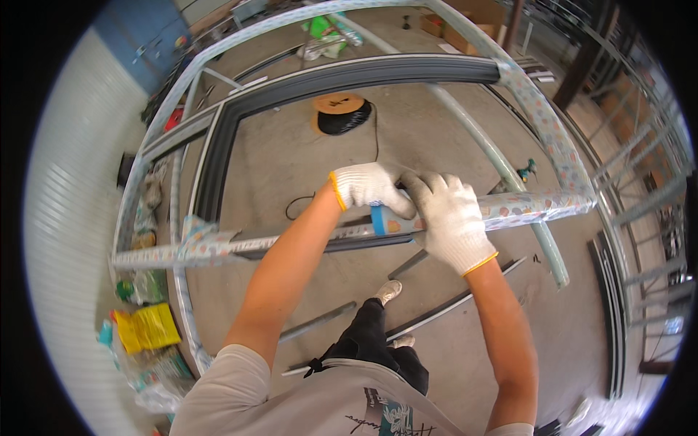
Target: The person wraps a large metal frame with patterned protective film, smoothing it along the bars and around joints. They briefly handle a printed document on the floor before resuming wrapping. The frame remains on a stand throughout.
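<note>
A large metal frame wrapped in patterned film stretches around me, with its near bar (520, 210) under my hands. My left hand (369, 187), in a white knitted glove with a yellow cuff, is closed above this bar. A thin black strip (376, 138) runs from a spool (342, 112) on the floor up to the left glove, where its end is hidden. My right hand (448, 218), gloved alike, lies across the bar with its fingers bent over the far edge, close beside the left fingertips. Blue tape (377, 220) circles the bar just left of the right hand.
Dark inner profiles (349, 76) line the far part of the frame. A green-wrapped support bar (476, 131) passes below it. A green drill (528, 171) sits at right. Loose strips (454, 304) lie near my feet; a yellow bag (147, 328) is at left.
</note>
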Demonstrator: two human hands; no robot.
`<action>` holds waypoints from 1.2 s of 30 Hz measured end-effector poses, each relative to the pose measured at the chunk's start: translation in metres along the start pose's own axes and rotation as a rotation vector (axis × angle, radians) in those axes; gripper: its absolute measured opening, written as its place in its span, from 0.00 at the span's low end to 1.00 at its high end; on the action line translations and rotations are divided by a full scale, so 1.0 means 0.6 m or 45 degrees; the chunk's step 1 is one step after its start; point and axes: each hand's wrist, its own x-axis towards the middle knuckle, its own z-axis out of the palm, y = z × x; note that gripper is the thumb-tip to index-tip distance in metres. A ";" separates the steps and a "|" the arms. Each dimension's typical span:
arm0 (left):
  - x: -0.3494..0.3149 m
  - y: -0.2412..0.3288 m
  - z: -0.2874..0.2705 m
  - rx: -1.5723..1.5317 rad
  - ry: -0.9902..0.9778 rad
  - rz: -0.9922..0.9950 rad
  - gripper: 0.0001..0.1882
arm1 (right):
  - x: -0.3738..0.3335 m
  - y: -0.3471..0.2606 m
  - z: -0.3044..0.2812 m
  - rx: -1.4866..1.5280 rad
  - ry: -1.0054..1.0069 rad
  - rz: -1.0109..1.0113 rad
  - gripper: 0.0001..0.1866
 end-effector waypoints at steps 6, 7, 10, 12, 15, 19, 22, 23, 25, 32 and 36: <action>-0.202 0.037 0.134 0.035 1.323 -0.158 0.28 | -0.091 -0.030 -0.001 -0.014 -0.025 -0.128 0.41; -0.244 0.034 0.170 -0.096 1.365 -0.260 0.25 | -0.104 -0.034 0.005 0.026 0.006 -0.130 0.41; -0.316 0.008 0.291 -0.897 0.795 -0.557 0.17 | -0.120 -0.044 0.025 0.114 -0.014 -0.061 0.43; -0.295 -0.016 0.375 -1.676 0.684 -0.346 0.12 | -0.117 -0.045 0.040 0.125 -0.093 -0.064 0.45; -0.211 -0.044 0.466 -1.015 1.022 0.179 0.14 | -0.109 -0.045 0.055 0.086 -0.137 -0.170 0.45; -0.143 -0.057 0.492 -2.145 0.625 -0.057 0.30 | -0.097 -0.049 0.068 0.023 -0.263 -0.208 0.45; -0.136 -0.058 0.494 -2.868 0.533 0.355 0.37 | -0.081 -0.053 0.056 0.036 -0.359 -0.312 0.40; -0.137 -0.058 0.496 -2.920 0.518 0.359 0.37 | -0.069 -0.051 0.047 0.167 -0.453 -0.205 0.37; -0.140 -0.059 0.503 -3.015 0.767 0.250 0.35 | -0.033 -0.039 0.025 0.471 -0.705 -0.014 0.34; -0.062 -0.099 0.546 -2.774 1.401 0.080 0.27 | 0.211 0.103 0.093 0.512 -0.598 -0.225 0.20; 0.032 -0.150 0.577 -2.644 1.708 0.124 0.29 | 0.303 0.150 0.305 0.829 -1.651 -0.484 0.28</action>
